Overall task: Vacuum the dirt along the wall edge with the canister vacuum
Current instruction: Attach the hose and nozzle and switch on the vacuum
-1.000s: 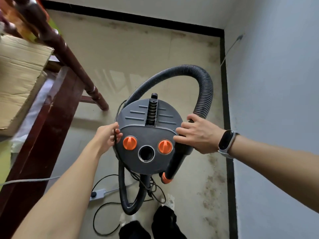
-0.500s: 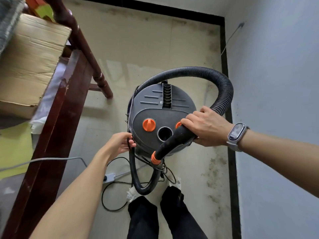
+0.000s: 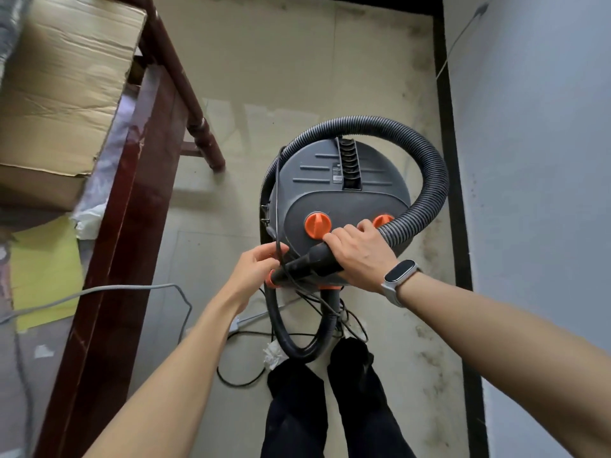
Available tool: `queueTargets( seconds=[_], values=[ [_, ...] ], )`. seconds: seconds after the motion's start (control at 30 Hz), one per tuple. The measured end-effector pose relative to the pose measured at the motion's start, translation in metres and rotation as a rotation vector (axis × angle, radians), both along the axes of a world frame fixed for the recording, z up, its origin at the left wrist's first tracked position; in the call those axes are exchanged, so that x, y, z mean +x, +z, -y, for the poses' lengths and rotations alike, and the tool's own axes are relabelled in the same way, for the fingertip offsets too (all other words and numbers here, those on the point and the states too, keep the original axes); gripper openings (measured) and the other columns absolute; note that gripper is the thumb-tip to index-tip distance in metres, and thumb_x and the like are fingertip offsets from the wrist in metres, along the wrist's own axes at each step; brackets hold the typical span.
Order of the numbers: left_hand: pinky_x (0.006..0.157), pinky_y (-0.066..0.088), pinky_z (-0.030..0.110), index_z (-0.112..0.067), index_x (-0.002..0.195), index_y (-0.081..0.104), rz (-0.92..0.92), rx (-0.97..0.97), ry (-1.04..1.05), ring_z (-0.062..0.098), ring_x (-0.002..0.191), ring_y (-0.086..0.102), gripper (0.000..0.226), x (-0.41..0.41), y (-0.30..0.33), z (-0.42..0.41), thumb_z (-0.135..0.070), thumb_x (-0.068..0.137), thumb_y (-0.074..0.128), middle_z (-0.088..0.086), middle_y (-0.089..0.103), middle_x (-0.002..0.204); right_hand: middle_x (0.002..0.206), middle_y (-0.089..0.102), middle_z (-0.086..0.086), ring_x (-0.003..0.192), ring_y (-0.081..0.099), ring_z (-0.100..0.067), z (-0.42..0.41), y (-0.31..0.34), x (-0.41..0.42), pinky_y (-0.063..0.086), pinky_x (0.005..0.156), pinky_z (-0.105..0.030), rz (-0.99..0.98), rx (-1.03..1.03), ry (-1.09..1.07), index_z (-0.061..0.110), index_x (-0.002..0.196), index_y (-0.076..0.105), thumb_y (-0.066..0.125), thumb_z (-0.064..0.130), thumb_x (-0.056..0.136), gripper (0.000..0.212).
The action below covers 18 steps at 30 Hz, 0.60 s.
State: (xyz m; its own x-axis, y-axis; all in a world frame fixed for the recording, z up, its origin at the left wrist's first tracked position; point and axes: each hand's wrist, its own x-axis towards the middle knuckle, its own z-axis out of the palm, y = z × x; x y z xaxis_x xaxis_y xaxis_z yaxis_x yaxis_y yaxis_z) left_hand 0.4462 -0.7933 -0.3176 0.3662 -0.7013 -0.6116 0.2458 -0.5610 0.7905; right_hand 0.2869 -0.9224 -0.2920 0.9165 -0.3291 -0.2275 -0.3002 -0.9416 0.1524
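Right hand [image 3: 360, 256] around hose nozzle [image 3: 307, 263], left hand [image 3: 254, 271] beside it.

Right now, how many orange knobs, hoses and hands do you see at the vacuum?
Orange knobs on the vacuum lid: 2
Ribbed hose: 1
Hands: 2, left hand, right hand
Total: 5
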Motion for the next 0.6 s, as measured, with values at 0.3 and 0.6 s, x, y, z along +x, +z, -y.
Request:
queueTargets(
  seconds=[0.3,0.6],
  values=[
    [0.117,0.01,0.043,-0.035,0.144,0.03,0.611,-0.031,-0.618,0.008,0.136,0.031,0.071,0.013,-0.032,-0.004,-0.002,0.087,0.057,-0.019,0.04,0.14,0.088,0.066,0.0,0.081,0.062,-0.024,-0.011,-0.029,0.012,0.04,0.083,-0.036,0.275,0.313,-0.27,0.017,0.106,0.057,0.074,0.041,0.071,0.045],
    [0.08,0.042,0.022,-0.036,0.143,0.034,0.459,-0.082,-0.581,0.008,0.076,0.056,0.052,-0.006,-0.046,0.011,-0.021,0.096,0.051,-0.013,0.058,0.077,0.105,0.064,0.001,0.104,0.054,-0.022,-0.005,-0.034,0.014,0.033,0.078,-0.034,-0.185,0.357,-0.025,0.019,0.113,0.052,0.051,0.024,0.09,0.023]
  ],
)
